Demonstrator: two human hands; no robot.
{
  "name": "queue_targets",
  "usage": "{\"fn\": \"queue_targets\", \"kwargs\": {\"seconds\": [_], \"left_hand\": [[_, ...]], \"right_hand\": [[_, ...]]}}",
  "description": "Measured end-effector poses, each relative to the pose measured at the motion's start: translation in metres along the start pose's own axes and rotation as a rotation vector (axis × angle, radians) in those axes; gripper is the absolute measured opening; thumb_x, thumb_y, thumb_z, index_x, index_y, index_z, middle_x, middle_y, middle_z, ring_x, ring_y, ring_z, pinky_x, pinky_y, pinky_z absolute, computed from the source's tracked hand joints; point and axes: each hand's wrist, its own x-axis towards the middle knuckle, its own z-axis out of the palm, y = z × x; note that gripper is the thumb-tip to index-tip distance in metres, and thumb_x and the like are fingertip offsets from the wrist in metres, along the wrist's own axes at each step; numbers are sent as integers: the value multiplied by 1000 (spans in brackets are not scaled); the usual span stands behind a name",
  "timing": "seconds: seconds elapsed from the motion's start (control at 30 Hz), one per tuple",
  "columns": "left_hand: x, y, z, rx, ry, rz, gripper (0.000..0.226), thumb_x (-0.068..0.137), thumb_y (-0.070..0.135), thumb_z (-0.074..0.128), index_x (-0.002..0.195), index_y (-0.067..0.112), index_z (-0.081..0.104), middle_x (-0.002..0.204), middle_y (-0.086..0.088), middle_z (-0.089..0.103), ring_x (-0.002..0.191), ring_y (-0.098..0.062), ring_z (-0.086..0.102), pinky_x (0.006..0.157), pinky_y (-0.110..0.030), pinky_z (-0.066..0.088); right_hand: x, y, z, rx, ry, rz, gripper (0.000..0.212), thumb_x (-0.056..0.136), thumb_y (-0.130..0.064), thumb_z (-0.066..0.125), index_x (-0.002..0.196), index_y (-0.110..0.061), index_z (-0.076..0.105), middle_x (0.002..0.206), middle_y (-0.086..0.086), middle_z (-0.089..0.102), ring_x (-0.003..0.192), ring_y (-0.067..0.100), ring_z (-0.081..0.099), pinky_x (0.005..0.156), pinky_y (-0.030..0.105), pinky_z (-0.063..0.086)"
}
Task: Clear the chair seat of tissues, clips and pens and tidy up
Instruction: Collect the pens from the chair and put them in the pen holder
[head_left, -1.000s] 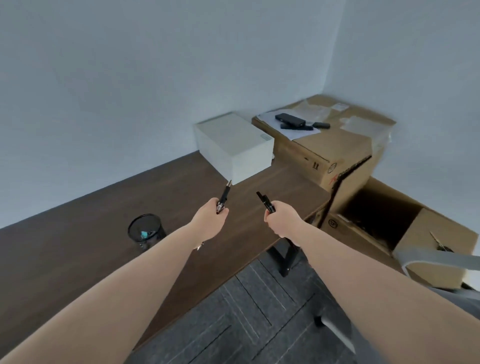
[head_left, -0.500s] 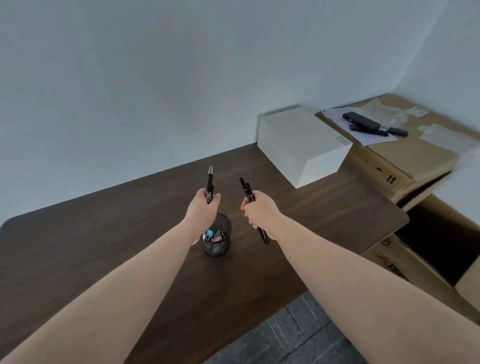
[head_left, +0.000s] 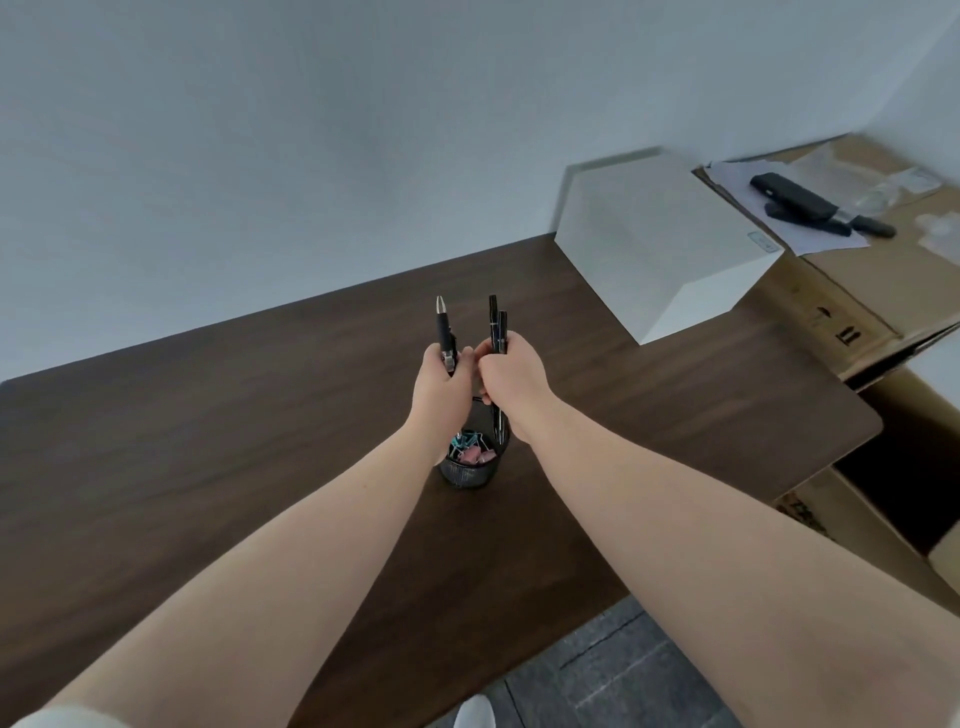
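Note:
My left hand (head_left: 441, 389) grips one black pen with a silver tip (head_left: 444, 327), held upright. My right hand (head_left: 511, 382) grips two black pens (head_left: 496, 325), their lower ends reaching into a black mesh cup (head_left: 470, 473). The cup stands on the dark wooden desk (head_left: 208, 441), directly below both hands, and holds pink and teal binder clips (head_left: 467, 452). Both hands touch each other above the cup. The chair seat is out of view.
A white box (head_left: 660, 234) sits on the desk's far right corner. Beside it stands a cardboard carton (head_left: 841, 296) with papers and black devices (head_left: 795, 200) on top. An open carton (head_left: 893, 483) lies below the desk edge. Grey carpet tiles (head_left: 623, 670) cover the floor.
The view swung left, bringing the mesh cup from far left to the centre. Both hands moved together over the cup, and the right hand's pens now dip into it.

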Motion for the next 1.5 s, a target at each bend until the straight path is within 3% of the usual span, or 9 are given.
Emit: {"fn": "queue_targets", "kwargs": {"seconds": [0.17,0.27,0.33,0.47,0.63,0.8,0.93,1.07,1.5], "left_hand": [[4,-14,2,-27,26,-7,22,98,33,47,104,12,48,94,-6,60,79,-16,57,66,-27,48],[5,-20,1,-23,40,-16,15,97,29,49,98,15,46,89,-4,56,76,-16,53,64,-26,44],[5,-24,0,18,43,-2,13,97,27,49,93,16,44,86,-2,53,76,-17,51,69,-33,45],[3,-26,-3,119,23,42,11,99,22,44,93,13,41,79,5,48,71,-12,47,64,-28,41],[-1,-25,-3,153,-15,59,10,99,21,44,106,13,44,97,0,55,89,-18,53,76,-31,42],[-4,-21,-6,217,-37,80,45,94,12,51,137,16,37,103,3,53,97,-16,52,87,-29,43],[-6,-20,-9,294,-57,81,56,90,11,56,141,19,34,119,0,55,115,-19,52,92,-29,42],[-14,-18,-15,475,-76,156,65,89,12,56,147,18,27,151,-2,36,140,-20,32,112,-35,30],[-92,10,25,773,-184,329,69,89,40,58,148,24,26,158,0,23,148,-17,15,119,-38,18]], "right_hand": [[5,9,12,22,21,8,24,82,0,43,74,-20,51,87,7,62,80,22,58,77,40,52],[5,16,16,6,24,18,23,83,0,42,77,-20,52,84,1,60,82,20,58,82,40,53],[4,19,18,-24,20,16,21,83,0,43,82,-18,54,84,1,59,81,18,57,80,37,52],[0,23,19,-88,10,-3,22,83,1,41,91,-14,55,87,3,58,79,17,55,68,29,48],[-2,24,16,-169,-8,-39,26,86,2,44,104,-12,56,94,2,58,87,18,56,73,28,48],[-5,25,1,-222,-7,-75,33,86,-1,54,116,-15,55,106,2,63,98,17,59,82,27,50],[-12,32,-9,-251,7,-79,40,88,-5,58,125,-16,53,121,4,63,112,17,59,91,26,46],[-24,34,-24,-279,25,-126,48,91,-10,56,138,-17,45,141,5,52,130,19,49,104,31,40],[-101,78,-139,-482,-29,-181,62,94,-40,54,149,-31,27,159,-6,27,146,17,26,118,38,26]]}}
